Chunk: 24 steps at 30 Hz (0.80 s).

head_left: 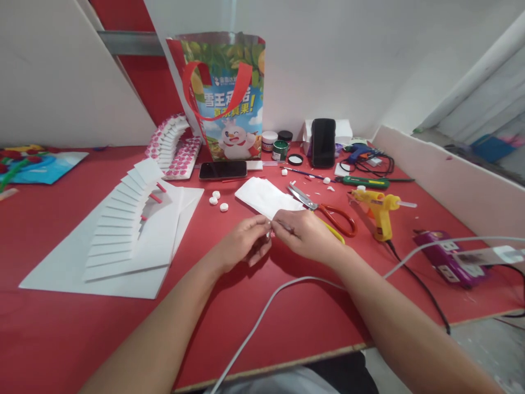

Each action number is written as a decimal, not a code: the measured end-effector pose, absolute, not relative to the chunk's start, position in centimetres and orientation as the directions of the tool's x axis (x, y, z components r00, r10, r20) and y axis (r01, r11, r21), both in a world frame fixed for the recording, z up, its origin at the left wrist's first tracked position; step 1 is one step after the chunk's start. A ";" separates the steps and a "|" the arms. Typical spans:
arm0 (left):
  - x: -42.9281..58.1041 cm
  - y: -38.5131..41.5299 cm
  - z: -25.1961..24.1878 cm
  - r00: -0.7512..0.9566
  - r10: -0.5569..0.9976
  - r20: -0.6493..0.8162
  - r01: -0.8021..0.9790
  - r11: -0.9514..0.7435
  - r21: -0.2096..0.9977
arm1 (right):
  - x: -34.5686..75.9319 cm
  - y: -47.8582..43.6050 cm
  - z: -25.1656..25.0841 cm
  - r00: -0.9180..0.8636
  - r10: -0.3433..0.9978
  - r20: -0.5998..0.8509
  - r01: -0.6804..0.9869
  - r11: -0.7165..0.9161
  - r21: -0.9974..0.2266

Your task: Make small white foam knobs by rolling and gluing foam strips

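My left hand (pixel 248 239) and my right hand (pixel 301 232) meet fingertip to fingertip over the red table. Both are closed in a pinch around a small white piece (pixel 268 234), mostly hidden by the fingers. Just beyond them lies a stack of white paper sheets (pixel 264 196). To the right of the stack, scissors with red handles (pixel 338 219) rest near my right hand, beside something yellow (pixel 334 232) partly under my wrist. Three small white rounds (pixel 216 200) sit to the left of the paper.
At left, a curved stepped white paper form (pixel 118 219) stands on white sheets (pixel 53 276). A printed bag (pixel 232 104), phones (pixel 223 170), paint jars (pixel 280 149) and a green-handled tool (pixel 365 182) are behind. A yellow glue gun (pixel 381 210) lies right; a white cable (pixel 270 301) crosses in front.
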<state>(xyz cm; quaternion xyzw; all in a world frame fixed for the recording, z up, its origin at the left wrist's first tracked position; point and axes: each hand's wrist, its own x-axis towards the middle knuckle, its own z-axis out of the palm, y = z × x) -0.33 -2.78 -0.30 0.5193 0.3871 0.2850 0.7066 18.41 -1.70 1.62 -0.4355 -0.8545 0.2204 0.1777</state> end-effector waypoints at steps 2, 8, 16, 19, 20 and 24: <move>-0.1 -3.0 -0.4 0.465 0.868 -0.173 0.127 0.128 0.984 | 18.3 -1.6 1.5 -0.542 0.834 0.105 0.682 0.510 -0.524; 0.0 -3.3 -0.4 0.400 0.916 0.015 0.348 -0.166 0.923 | 18.4 -1.5 1.4 -0.546 0.828 0.125 0.652 0.514 -0.557; 0.0 -3.2 -0.6 0.413 0.907 0.082 0.427 -0.272 0.862 | 18.4 -1.5 1.9 -0.484 0.873 0.058 0.527 0.344 -0.777; 0.0 -3.1 -0.5 0.427 0.900 0.085 0.440 -0.288 0.851 | 18.4 -1.3 1.9 -0.488 0.872 0.036 0.505 0.316 -0.803; 0.0 -3.2 -0.5 0.431 0.898 0.085 0.429 -0.288 0.856 | 18.3 -1.3 1.8 -0.491 0.870 0.039 0.496 0.316 -0.809; -0.1 -3.1 -0.5 0.416 0.901 0.125 0.415 -0.311 0.855 | 18.0 -1.3 1.7 -0.477 0.878 0.044 0.488 0.306 -0.817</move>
